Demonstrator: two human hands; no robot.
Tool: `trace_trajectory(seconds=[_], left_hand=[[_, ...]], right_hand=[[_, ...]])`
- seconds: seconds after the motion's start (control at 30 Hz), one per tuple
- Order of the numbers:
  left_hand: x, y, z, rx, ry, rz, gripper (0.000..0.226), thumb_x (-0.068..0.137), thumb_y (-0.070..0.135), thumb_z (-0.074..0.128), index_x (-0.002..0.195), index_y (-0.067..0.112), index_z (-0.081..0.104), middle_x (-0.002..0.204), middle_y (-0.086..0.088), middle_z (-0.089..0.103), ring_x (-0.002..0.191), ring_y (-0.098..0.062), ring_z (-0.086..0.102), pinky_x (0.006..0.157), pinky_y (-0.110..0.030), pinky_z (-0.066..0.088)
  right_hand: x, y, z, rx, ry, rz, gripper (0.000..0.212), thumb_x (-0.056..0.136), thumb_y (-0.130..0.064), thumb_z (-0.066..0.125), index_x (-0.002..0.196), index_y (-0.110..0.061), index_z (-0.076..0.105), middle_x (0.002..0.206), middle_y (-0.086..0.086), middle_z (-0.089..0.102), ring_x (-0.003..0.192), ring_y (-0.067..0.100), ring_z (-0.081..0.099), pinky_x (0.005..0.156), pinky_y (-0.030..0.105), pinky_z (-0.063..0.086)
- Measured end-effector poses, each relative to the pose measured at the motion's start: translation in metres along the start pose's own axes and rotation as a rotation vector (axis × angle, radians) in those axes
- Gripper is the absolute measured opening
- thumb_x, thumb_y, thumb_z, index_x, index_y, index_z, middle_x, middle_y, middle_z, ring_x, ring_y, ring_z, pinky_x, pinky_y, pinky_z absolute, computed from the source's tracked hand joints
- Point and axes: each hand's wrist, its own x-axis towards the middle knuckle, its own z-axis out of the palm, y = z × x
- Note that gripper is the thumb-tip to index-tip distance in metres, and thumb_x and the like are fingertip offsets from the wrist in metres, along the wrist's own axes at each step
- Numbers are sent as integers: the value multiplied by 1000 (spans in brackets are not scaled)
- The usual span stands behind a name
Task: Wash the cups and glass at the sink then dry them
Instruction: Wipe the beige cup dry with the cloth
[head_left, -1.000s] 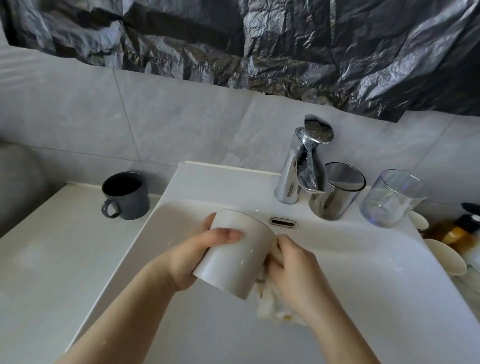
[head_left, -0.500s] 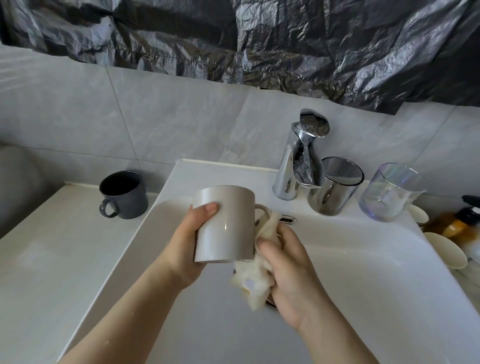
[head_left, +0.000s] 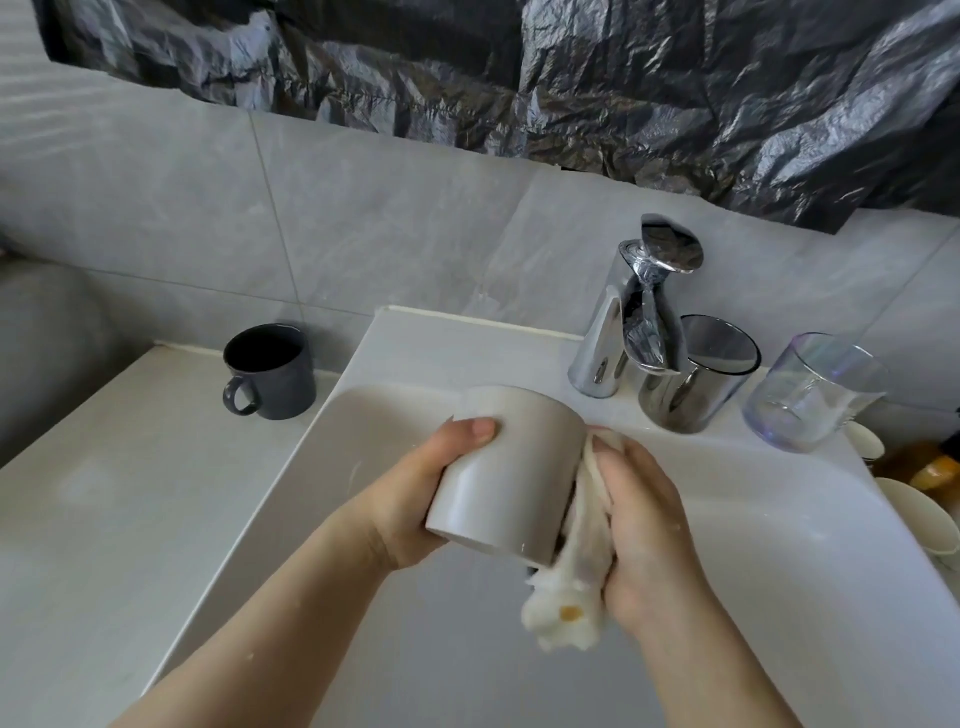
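Over the sink (head_left: 779, 519), the left hand (head_left: 415, 499) has its grip wrapped round a tilted beige mug (head_left: 514, 467). The right hand (head_left: 644, 519) has its grip closed on a white cloth (head_left: 571, 608), held against the mug. Farther back, a chrome cup (head_left: 691, 400) and a clear glass (head_left: 810, 395) stand beside the tap (head_left: 608, 338).

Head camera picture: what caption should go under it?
Left hand holds a beige cup over the sink; right hand presses a cloth against it.
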Motion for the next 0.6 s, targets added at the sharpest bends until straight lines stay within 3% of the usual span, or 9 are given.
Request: trace_trajectory(seconds=[0.1, 0.17, 0.23, 0.33, 0.43, 0.53, 0.6], left_hand=[[3, 1, -4, -45, 75, 31, 105, 25, 55, 90, 115, 9, 64, 96, -12, 71, 78, -23, 69, 63, -31, 57], [3, 2, -8, -41, 115, 25, 115, 28, 52, 89, 127, 7, 56, 102, -13, 69, 82, -24, 68, 65, -34, 57], [3, 2, -10, -30, 129, 48, 100, 42, 45, 82, 130, 8, 53, 101, -12, 69, 82, -23, 69, 64, -33, 57], [4, 0, -4, 5, 128, 78, 82, 54, 46, 71, 130, 19, 54, 113, -10, 68, 93, -24, 66, 68, -34, 56], [4, -3, 3, 73, 160, 61, 74, 46, 53, 72, 117, 37, 58, 111, 2, 70, 94, -18, 67, 63, -31, 54], [3, -4, 6, 127, 130, 74, 78, 43, 50, 74, 117, 33, 57, 111, -1, 71, 94, -19, 69, 64, -31, 55], [0, 0, 5, 143, 67, 106, 75, 47, 43, 74, 118, 28, 57, 107, -1, 72, 94, -20, 70, 67, -30, 55]], right_hand=[[-6, 2, 1, 5, -118, -82, 32, 81, -11, 65, 109, -25, 59, 104, 1, 69, 95, 20, 66, 90, 48, 49], [-8, 5, 3, -44, -160, -99, 40, 86, -6, 62, 115, -32, 55, 111, -3, 66, 97, 13, 67, 83, 36, 52], [-7, 8, 3, -111, -107, -150, 31, 91, -6, 57, 111, -30, 59, 104, -4, 69, 91, 9, 68, 77, 29, 51], [-5, 9, 3, -367, 119, -318, 4, 90, -20, 60, 88, -23, 62, 84, -5, 69, 82, 13, 64, 75, 29, 48], [-4, 9, 4, -492, 245, -416, 18, 92, -24, 56, 74, -23, 55, 72, -10, 62, 71, 7, 57, 71, 29, 42], [-5, 10, 6, -442, 333, -463, 29, 93, -36, 53, 66, -24, 50, 60, -15, 56, 62, 5, 49, 69, 29, 38], [-3, 10, 3, -198, 293, -369, 22, 79, -46, 52, 76, -25, 58, 75, -13, 64, 72, 15, 58, 70, 34, 46]])
